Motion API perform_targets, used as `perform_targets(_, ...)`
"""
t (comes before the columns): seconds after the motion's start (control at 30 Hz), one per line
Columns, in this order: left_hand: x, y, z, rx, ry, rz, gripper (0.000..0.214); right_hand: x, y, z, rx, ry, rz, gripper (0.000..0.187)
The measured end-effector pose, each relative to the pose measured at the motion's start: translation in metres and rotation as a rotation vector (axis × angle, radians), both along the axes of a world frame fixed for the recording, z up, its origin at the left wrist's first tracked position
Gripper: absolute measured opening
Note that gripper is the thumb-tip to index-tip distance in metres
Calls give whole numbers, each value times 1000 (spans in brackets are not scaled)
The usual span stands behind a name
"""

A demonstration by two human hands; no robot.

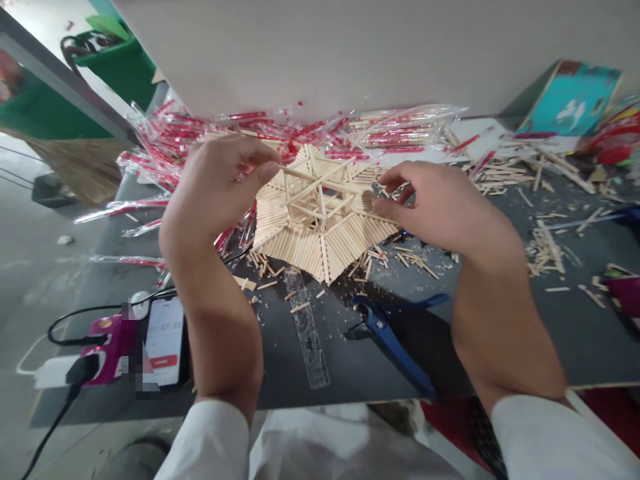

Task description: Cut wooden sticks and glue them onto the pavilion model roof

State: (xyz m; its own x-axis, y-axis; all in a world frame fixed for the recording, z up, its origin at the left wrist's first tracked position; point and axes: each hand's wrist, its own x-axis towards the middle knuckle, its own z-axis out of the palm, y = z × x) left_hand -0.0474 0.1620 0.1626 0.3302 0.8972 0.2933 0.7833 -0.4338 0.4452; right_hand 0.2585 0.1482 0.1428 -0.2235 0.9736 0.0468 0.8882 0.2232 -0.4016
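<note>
A star-shaped model of pale wooden sticks [345, 247] sits mid-table, with an open frame of sticks raised over its centre. At the upper left of this frame, my left hand [220, 187] is closed, thumb and forefinger pinching the end of a thin wooden stick [303, 175]. My right hand [430, 200] is beside the model's right point, fingers curled with a gap between thumb and forefinger. Nothing held shows in that gap. Between my forearms lie blue-handled cutters [395, 350] and a clear plastic ruler [309, 340].
Red-and-clear plastic wrappers [405, 130] pile along the wall. Loose stick pieces [547, 250] are scattered at right, near a turquoise board [570, 100]. A phone [165, 340] and a magenta power strip [107, 347] with cables lie at left. Green bins [120, 67] stand beyond the table.
</note>
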Motion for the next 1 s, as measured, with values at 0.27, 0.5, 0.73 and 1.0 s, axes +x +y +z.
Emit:
perform_targets(0.27,-11,15,-16,-135,1,142,33,1,5,-8,-92,-28,6,36)
perform_targets(0.5,-16,25,-29,-232,79,255,38,0,7,-12,-132,82,3,34)
perform_targets(0.73,-22,30,-35,-283,102,166,38,5,22,-31,-213,198,-11,49)
perform_targets(1.0,-23,31,-36,-298,123,145,33,2,23,-29,-278,250,21,53)
